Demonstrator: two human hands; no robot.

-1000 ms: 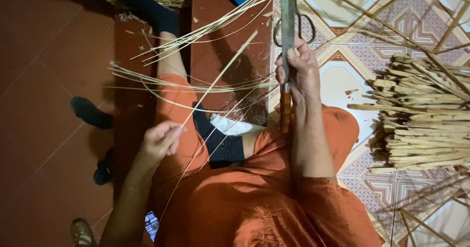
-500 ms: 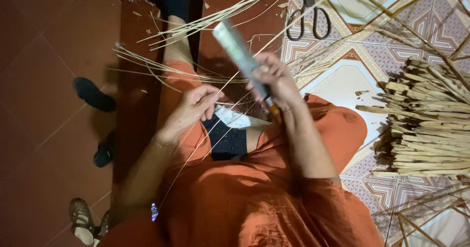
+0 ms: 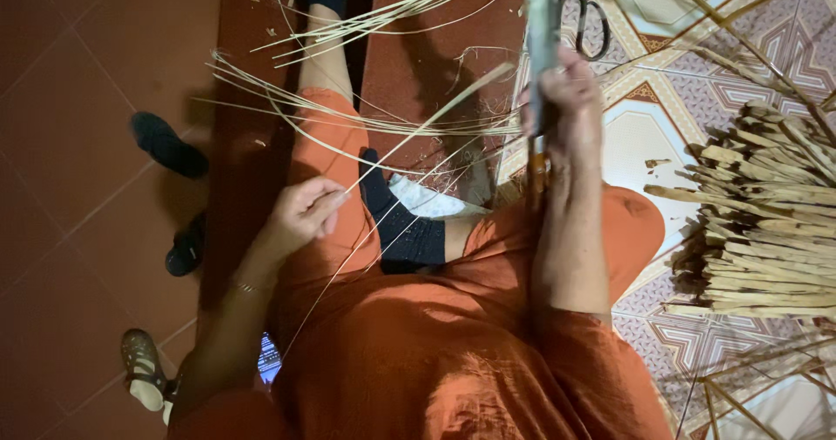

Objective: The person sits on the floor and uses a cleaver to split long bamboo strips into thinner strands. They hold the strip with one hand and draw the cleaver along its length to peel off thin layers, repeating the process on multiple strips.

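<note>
I sit on the floor in orange clothes, one knee bent. My right hand (image 3: 566, 109) is closed round a long knife (image 3: 542, 30), its grey blade pointing away from me and its wooden handle below my fist. My left hand (image 3: 305, 213) pinches a thin pale bamboo strip (image 3: 427, 122) that runs up and to the right towards the blade. More thin strips (image 3: 348, 113) lie across my thigh and fan out over the floor.
A heap of split bamboo sticks (image 3: 766, 222) lies on the patterned tiles at the right. Black-handled scissors (image 3: 583, 9) rest near the blade's far end. Dark sandals (image 3: 170, 148) and a brown sandal (image 3: 141, 366) sit on the red floor at the left.
My right hand has swung the knife from a slant back to pointing straight away. My left hand has drawn back from the blade towards my thigh, pulling a strip along.
</note>
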